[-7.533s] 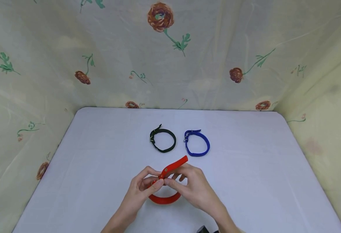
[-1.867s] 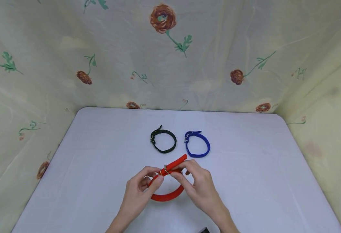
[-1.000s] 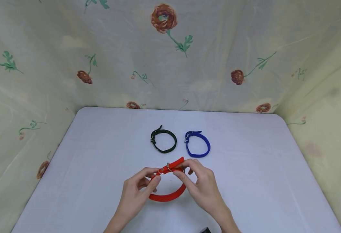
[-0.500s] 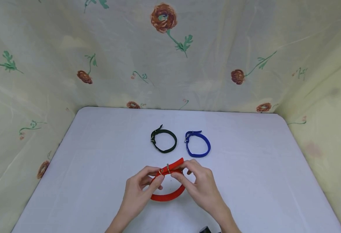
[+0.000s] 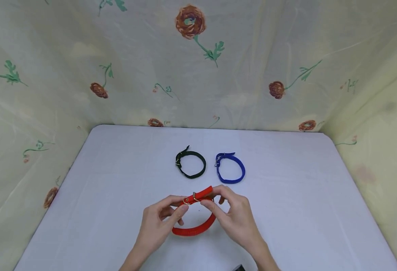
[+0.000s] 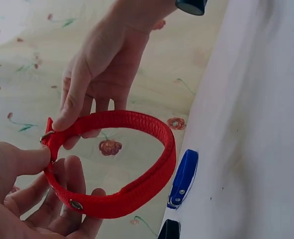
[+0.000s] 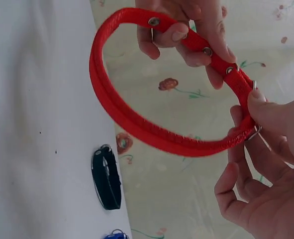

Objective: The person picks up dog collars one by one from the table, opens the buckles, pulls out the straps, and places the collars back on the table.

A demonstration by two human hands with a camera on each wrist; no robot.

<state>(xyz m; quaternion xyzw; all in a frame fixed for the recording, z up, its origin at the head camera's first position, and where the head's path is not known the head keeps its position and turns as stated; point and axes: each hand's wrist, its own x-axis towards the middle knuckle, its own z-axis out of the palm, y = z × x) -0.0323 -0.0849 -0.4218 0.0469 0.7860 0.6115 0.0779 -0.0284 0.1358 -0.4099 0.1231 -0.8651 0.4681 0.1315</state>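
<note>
Both hands hold a red buckled collar (image 5: pixel 193 230), closed into a loop above the table. My left hand (image 5: pixel 158 222) pinches the strap by the metal ring and eyelet, left of the buckle (image 5: pixel 194 197). On the other side, my right hand (image 5: pixel 236 216) pinches the strap between thumb and index finger near its free end. That end passes through the buckle and points up to the right. In the right wrist view, several metal eyelets show along the red collar (image 7: pixel 97 69); the fingers of the left hand (image 7: pixel 186 30) lie along it.
Behind the hands, a dark green or black collar (image 5: pixel 192 177) and a blue collar (image 5: pixel 231 181) lie buckled in loops on the white table (image 5: pixel 117 169). A flowered curtain (image 5: pixel 239 98) hangs round the back and sides. A small black object (image 5: pixel 239 268) shows by the right wrist.
Earlier the strap's free end stuck up, bent with an eyelet showing; now it lies flat through the buckle and sticks out less. The right hand has shifted slightly right; other collars stay put.
</note>
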